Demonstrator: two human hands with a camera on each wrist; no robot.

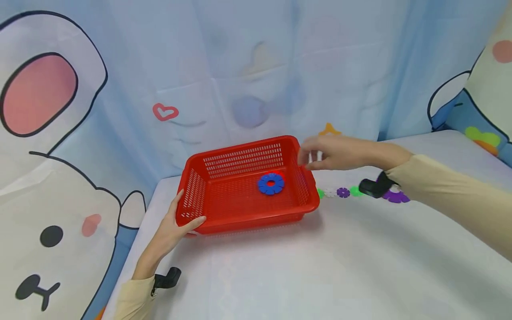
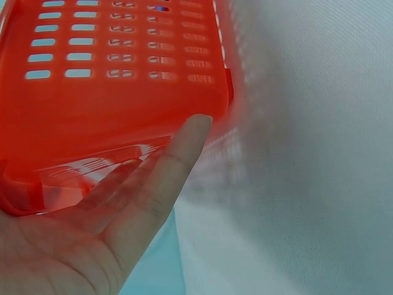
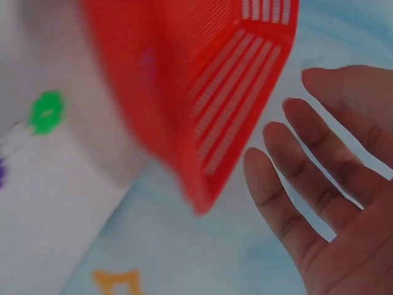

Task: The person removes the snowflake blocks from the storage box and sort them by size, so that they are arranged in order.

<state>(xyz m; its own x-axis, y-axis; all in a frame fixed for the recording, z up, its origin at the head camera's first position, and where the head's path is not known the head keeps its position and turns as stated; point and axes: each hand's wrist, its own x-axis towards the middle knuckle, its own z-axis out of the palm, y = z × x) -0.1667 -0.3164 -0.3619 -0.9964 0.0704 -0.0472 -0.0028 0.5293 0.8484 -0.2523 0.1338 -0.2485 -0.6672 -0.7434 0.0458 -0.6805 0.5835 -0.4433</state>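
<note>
A red plastic basket (image 1: 236,209) with slotted sides is tilted above the white table, its left end gripped by my left hand (image 1: 170,231). The left thumb lies over the rim while the fingers are behind the end wall (image 2: 110,110). Inside the basket, a blue flower-shaped plastic disc (image 1: 264,188) overlaps a red one (image 1: 282,174). Close to the basket's right rim is my right hand (image 1: 344,153), holding nothing. Its fingers (image 3: 316,178) are spread and loosely bent, apart from the basket in the right wrist view.
Behind the basket's right end, a row of flower discs lies on the table: green (image 1: 355,191), white (image 1: 330,193), small purple (image 1: 343,192) and a larger purple one (image 1: 396,198) partly behind the right wrist's camera. A blue printed curtain (image 1: 192,98) hangs along the table's back edge.
</note>
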